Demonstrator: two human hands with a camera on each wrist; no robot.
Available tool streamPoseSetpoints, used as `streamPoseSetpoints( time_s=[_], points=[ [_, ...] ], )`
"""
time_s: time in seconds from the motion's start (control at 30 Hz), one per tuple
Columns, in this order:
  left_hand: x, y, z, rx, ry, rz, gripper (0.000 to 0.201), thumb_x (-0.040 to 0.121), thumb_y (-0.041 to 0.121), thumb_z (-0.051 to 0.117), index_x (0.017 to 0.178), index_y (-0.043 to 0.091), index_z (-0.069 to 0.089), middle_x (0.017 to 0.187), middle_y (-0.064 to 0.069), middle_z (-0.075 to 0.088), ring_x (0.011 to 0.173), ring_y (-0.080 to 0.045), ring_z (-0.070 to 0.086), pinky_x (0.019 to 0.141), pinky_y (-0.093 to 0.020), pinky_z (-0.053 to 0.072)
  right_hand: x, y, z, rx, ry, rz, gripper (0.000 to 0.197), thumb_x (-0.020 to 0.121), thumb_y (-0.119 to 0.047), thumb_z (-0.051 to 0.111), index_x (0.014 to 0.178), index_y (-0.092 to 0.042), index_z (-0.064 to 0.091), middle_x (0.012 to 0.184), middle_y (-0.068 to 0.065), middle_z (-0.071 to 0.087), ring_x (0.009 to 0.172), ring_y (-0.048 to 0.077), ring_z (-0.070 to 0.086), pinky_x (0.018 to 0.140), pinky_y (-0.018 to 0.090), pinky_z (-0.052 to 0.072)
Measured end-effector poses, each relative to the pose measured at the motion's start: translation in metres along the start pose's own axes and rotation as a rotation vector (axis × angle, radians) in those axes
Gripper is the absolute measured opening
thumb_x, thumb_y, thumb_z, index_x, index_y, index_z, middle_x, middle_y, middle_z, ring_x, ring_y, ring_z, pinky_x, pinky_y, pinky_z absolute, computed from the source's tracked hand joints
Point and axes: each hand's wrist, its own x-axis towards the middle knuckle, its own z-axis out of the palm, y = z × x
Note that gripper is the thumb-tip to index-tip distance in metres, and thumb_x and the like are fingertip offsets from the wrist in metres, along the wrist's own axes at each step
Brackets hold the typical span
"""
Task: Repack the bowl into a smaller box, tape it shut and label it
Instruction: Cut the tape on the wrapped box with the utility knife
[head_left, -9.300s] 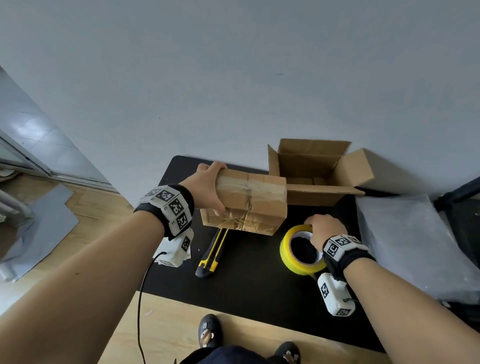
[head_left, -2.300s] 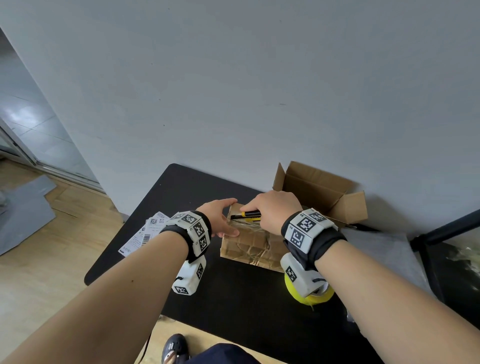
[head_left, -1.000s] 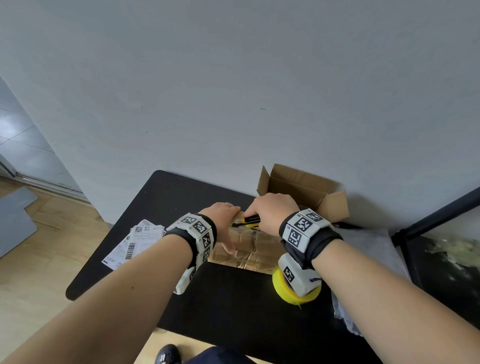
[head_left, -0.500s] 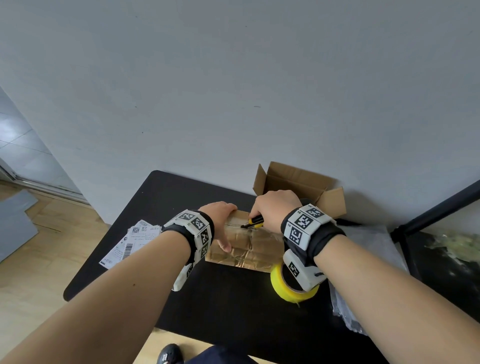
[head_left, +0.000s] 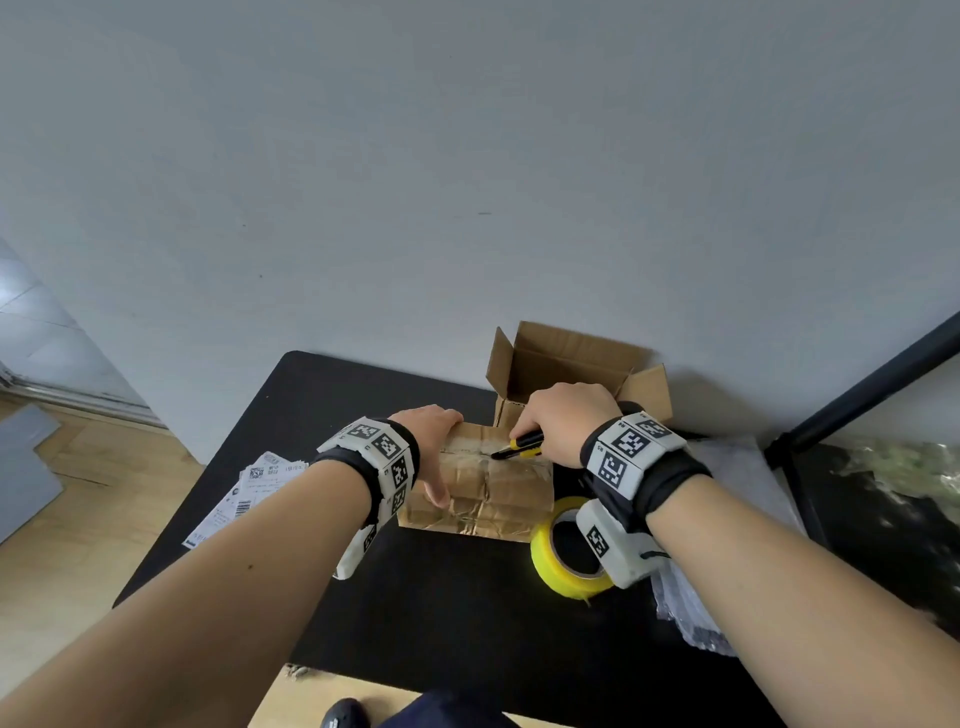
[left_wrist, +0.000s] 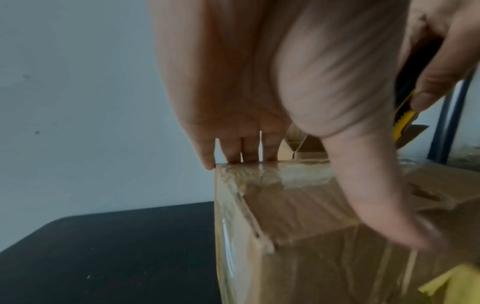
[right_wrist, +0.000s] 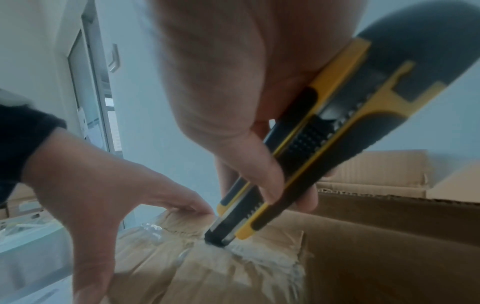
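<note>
A small brown box (head_left: 488, 488) wrapped in clear tape lies on the black table (head_left: 322, 415). My left hand (head_left: 431, 441) grips its left end, fingers hooked over the far edge (left_wrist: 241, 156) and thumb down the near face. My right hand (head_left: 566, 421) grips a yellow and black utility knife (head_left: 519, 448). The knife (right_wrist: 324, 144) slants down with its tip pressed into the tape on the box top (right_wrist: 221, 271). Behind it stands an open cardboard box (head_left: 566, 364) with its flaps up. No bowl is visible.
A yellow tape roll (head_left: 561, 566) lies under my right wrist, just right of the taped box. Printed labels (head_left: 244, 493) are spread at the table's left edge. Bubble wrap (head_left: 737, 499) lies to the right, beside a black frame (head_left: 852, 405). The wall stands close behind.
The right hand left the tape roll and took up the knife. Over the last second the knife tip has slid a little right along the box top while the left hand stays on the box.
</note>
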Motion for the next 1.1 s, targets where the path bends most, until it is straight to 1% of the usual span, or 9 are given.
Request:
streamPoseSetpoints(
  time_s=[0.1,0.13,0.23,0.4,0.47,0.6,0.73,1.0,1.1],
  points=[
    [0.005,0.018,0.001,0.019,0.020,0.025,0.101,0.061,0.057,0.078,0.144,0.023,0.031,0.139,0.004,0.044,0.129,-0.019,0.041,0.114,-0.045,0.024,-0.006,0.007,-0.001,0.025,-0.004,0.015,0.045,0.093,-0.012,0.047,0.121,-0.044,0.062,0.117,-0.007,0.064,0.103,0.023,0.060,0.071,0.029,0.040],
    [0.007,0.025,0.003,0.033,0.016,0.029,0.102,0.060,0.059,0.077,0.143,0.024,0.031,0.140,0.004,0.044,0.130,-0.020,0.041,0.114,-0.047,0.022,-0.008,0.008,-0.001,0.034,-0.010,0.020,0.046,0.093,-0.012,0.048,0.121,-0.044,0.061,0.118,-0.007,0.064,0.104,0.022,0.060,0.071,0.029,0.040],
    [0.012,0.036,0.008,0.084,-0.011,0.036,0.104,0.054,0.058,0.081,0.141,0.024,0.034,0.138,0.001,0.046,0.128,-0.024,0.043,0.111,-0.048,0.030,-0.010,0.009,0.003,0.063,-0.021,0.017,0.047,0.092,-0.011,0.048,0.121,-0.044,0.061,0.120,-0.008,0.064,0.105,0.022,0.060,0.072,0.029,0.040],
    [0.013,0.039,0.003,0.073,-0.038,0.016,0.097,0.060,0.050,0.082,0.141,0.025,0.035,0.132,0.002,0.049,0.126,-0.026,0.043,0.108,-0.047,0.033,-0.004,0.006,0.012,0.013,-0.017,0.031,0.042,0.091,-0.013,0.052,0.121,-0.040,0.062,0.119,-0.003,0.064,0.108,0.024,0.059,0.074,0.030,0.040],
    [0.012,0.040,0.001,0.061,-0.045,0.016,0.094,0.061,0.048,0.082,0.140,0.025,0.036,0.131,0.002,0.049,0.126,-0.025,0.044,0.110,-0.046,0.031,-0.005,0.008,0.011,-0.021,-0.017,0.043,0.036,0.091,-0.015,0.053,0.118,-0.036,0.064,0.116,-0.002,0.065,0.106,0.024,0.061,0.074,0.030,0.041],
    [0.010,0.041,-0.001,0.062,-0.039,0.021,0.093,0.064,0.045,0.082,0.142,0.024,0.035,0.134,0.001,0.047,0.127,-0.025,0.043,0.109,-0.044,0.028,-0.012,0.024,0.005,-0.001,-0.058,0.066,0.038,0.092,-0.016,0.053,0.119,-0.041,0.063,0.119,-0.004,0.064,0.108,0.022,0.059,0.073,0.029,0.042],
    [0.009,0.042,-0.001,0.065,-0.049,0.004,0.097,0.065,0.045,0.081,0.145,0.025,0.031,0.140,0.000,0.042,0.132,-0.026,0.038,0.110,-0.044,0.028,-0.012,0.021,0.006,-0.029,-0.054,0.053,0.038,0.093,-0.015,0.053,0.120,-0.040,0.063,0.120,-0.002,0.063,0.110,0.024,0.058,0.075,0.030,0.041],
    [0.006,0.043,-0.002,0.064,-0.036,0.016,0.097,0.066,0.044,0.081,0.146,0.026,0.029,0.138,0.001,0.042,0.130,-0.024,0.039,0.110,-0.041,0.027,-0.017,0.036,0.006,0.020,-0.054,0.080,0.037,0.092,-0.015,0.052,0.115,-0.040,0.066,0.115,-0.007,0.066,0.107,0.021,0.060,0.072,0.028,0.041],
    [0.006,0.041,0.001,0.048,-0.026,0.007,0.098,0.064,0.046,0.081,0.145,0.029,0.029,0.137,0.004,0.042,0.129,-0.025,0.039,0.109,-0.044,0.028,-0.017,0.038,0.008,0.037,-0.049,0.084,0.035,0.091,-0.017,0.053,0.114,-0.040,0.067,0.115,-0.008,0.066,0.107,0.021,0.060,0.073,0.028,0.042]
  ],
)
